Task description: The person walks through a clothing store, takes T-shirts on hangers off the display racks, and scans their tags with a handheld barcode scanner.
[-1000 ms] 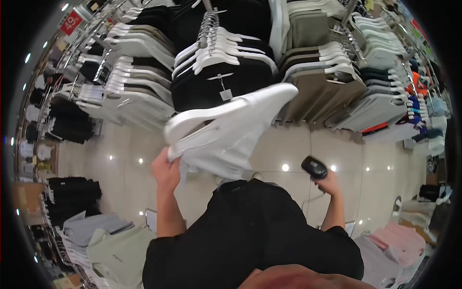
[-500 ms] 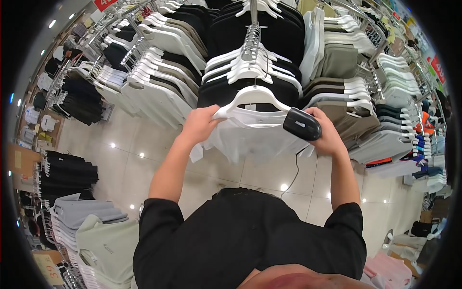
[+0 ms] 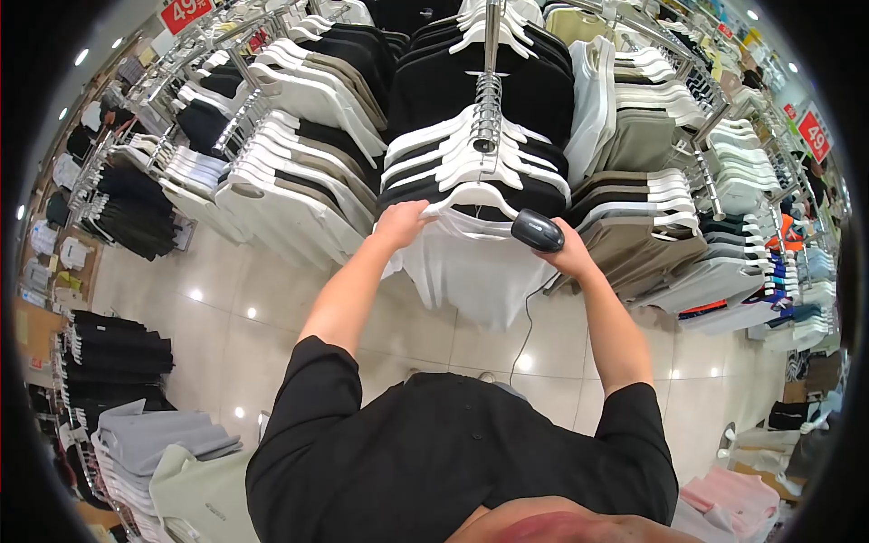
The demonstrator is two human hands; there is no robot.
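Note:
My left hand point(image 3: 403, 224) is closed on the left end of a white hanger point(image 3: 482, 194). A white T-shirt point(image 3: 466, 276) hangs from it, facing me, at the front of a rack. In my right hand point(image 3: 570, 251) is a black handheld garment steamer point(image 3: 538, 231), its rounded head by the hanger's right end. Its thin cord point(image 3: 528, 330) runs down toward my body. The steamer hides that hanger end, so whether my right fingers also touch it cannot be told. Black shirts point(image 3: 412, 193) on white hangers are close behind the T-shirt.
A metal rail point(image 3: 491, 45) with rings points toward me above the shirts. Racks of white and brown shirts stand left point(image 3: 281, 213) and right point(image 3: 647, 249). Folded-over grey garments point(image 3: 163, 430) are at lower left. Glossy floor tiles point(image 3: 434, 339) lie below.
The hanger and T-shirt have moved forward, closer to the black shirts, with both hands. The steamer has shifted left and away from me. The view has tilted slightly.

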